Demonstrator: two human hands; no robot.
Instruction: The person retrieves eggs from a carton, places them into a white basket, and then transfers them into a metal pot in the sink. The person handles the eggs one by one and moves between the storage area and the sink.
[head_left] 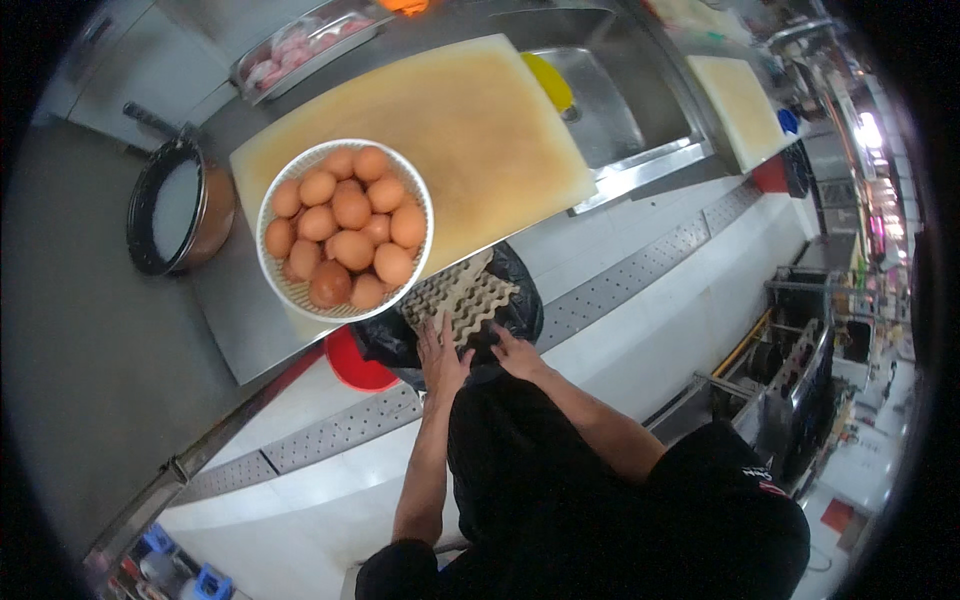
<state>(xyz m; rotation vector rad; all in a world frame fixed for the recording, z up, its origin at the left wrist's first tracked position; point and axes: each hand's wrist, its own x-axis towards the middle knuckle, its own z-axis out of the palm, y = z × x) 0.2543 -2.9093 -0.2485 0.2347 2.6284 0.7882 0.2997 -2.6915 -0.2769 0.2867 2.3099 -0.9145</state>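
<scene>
My left hand reaches down to a grey cardboard egg tray, fingers stretched out at its near edge. On the tray's right side, my right hand is open too, its fingers apart over black plastic. The tray looks folded or torn and shows no eggs. It sits in a bin lined with a black bag, below the counter's front edge. Above, a white round basket full of brown eggs stands on the counter, partly on a yellowish cutting board.
A pot with white contents stands left of the basket. Behind are a metal tray of pinkish food and a sink holding a yellow item. A red bucket is beside the bin. A perforated drain cover crosses the floor.
</scene>
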